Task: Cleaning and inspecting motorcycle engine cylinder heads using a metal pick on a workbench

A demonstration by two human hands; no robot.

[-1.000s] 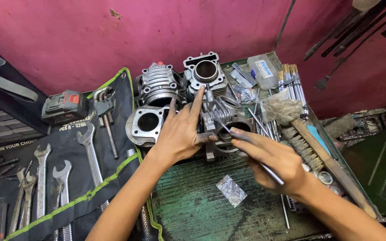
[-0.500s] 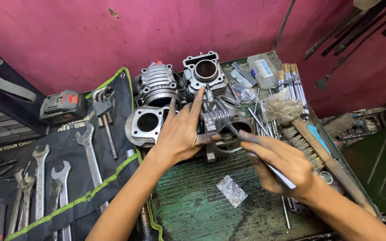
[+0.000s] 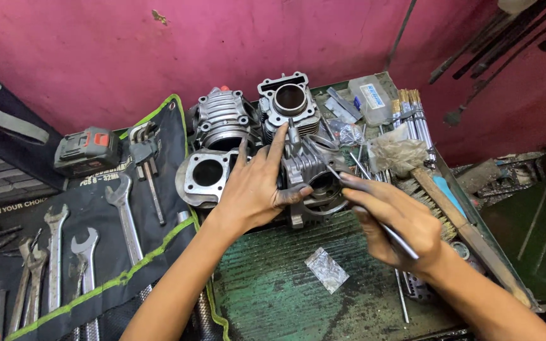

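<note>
My left hand (image 3: 258, 187) grips a grey finned engine cylinder (image 3: 311, 165) that lies on its side on the green metal tray (image 3: 273, 290), thumb at the bore's rim, fingers spread over the top. My right hand (image 3: 392, 220) holds a thin metal rod-like tool (image 3: 400, 241), its tip at the cylinder's open bore. Three more cylinders stand behind: one (image 3: 205, 175) at the left, one (image 3: 222, 117) finned, one (image 3: 290, 104) at the back.
A black tool roll (image 3: 83, 208) with several spanners lies to the left, a cordless tool battery (image 3: 87, 149) above it. Brushes (image 3: 440, 202), small parts and a plastic box (image 3: 370, 98) crowd the tray's right side. A small foil packet (image 3: 327, 269) lies on the tray.
The cylinder under my left hand has tipped a little, showing more of its fins. My right hand has shifted slightly with the tool at the bore.
</note>
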